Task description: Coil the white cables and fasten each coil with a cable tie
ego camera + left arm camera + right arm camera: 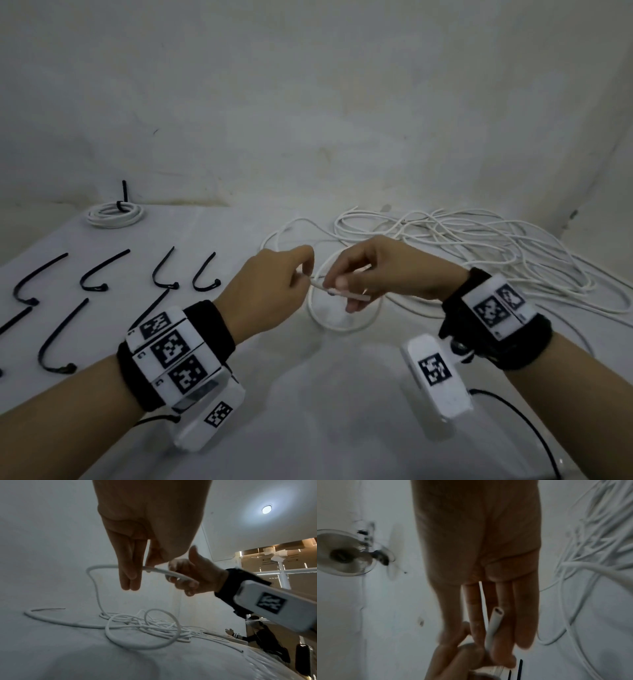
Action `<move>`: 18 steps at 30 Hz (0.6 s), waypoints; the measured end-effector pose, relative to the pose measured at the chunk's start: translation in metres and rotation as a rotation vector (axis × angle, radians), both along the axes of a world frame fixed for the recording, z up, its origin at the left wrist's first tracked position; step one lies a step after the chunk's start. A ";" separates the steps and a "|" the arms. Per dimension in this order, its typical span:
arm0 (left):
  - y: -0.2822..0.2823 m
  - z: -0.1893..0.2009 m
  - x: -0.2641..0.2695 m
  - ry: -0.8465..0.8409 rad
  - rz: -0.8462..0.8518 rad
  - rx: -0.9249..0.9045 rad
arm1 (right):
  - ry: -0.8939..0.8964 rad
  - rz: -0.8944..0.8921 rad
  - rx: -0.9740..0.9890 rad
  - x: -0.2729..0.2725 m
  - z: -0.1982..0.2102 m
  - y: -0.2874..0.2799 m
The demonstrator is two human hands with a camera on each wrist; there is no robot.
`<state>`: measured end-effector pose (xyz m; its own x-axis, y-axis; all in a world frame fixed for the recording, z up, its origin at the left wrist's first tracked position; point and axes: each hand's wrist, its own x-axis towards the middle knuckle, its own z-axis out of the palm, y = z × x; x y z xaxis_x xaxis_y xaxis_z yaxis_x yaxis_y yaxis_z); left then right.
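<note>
**Both hands on the cut end of a white cable**

While both hands hold it up above the white-covered table (308, 394), the free end of the thin, round white plastic cable (346, 294) sits between them, just in front of the loose tangle of white cable (479, 250). The left hand (270, 291) pinches the cable between thumb and forefinger, its other fingers hanging straight. The right hand (383, 274) curls its fingers round the cut tip, which the right wrist view shows as a hollow-looking sheath end. From the left hand the cable arches down to the tangle, and one loop (342, 315) lies on the table beneath the hands.

Judging by the smooth springy curves, the cable is light and moderately stiff: it will hold a bend but tend to spring open, so each turn likely needs pinning against the last. The smooth sheath may slip, so a hold near the tip, as now, seems sensible.

Left of the tangle lie curved black plastic cable ties (96, 274); farther back on that side rests a finished white coil (114, 214) fastened with a black tie.

No brand or readable writing shows; the wristbands (171, 356) carry only black-and-white square marker patterns.
</note>
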<state>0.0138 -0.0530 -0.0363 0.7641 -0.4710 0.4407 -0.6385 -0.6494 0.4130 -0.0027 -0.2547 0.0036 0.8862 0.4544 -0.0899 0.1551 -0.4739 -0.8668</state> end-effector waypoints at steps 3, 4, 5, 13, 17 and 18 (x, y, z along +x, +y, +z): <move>-0.001 0.001 0.004 0.073 0.067 -0.092 | -0.114 -0.057 -0.036 -0.008 0.001 0.008; -0.001 0.001 0.006 0.135 0.098 -0.164 | -0.135 -0.083 -0.028 -0.009 -0.001 0.011; -0.003 0.002 0.007 0.229 0.116 -0.297 | -0.155 -0.101 -0.005 -0.010 -0.004 0.012; 0.001 0.034 0.011 0.871 -0.125 -0.895 | -0.518 -0.326 -0.004 0.004 -0.005 0.020; 0.003 0.050 0.000 0.716 -0.281 -0.654 | -0.921 -0.328 -0.248 0.035 0.023 0.015; 0.003 0.054 -0.004 0.699 -0.316 -0.622 | -0.936 -0.290 -0.333 0.044 0.028 0.015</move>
<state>0.0098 -0.0503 0.0172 0.8256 -0.5361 0.1760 -0.2272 -0.0305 0.9734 0.0408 -0.2399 0.0318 0.7374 0.2909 0.6096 0.5413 -0.7944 -0.2756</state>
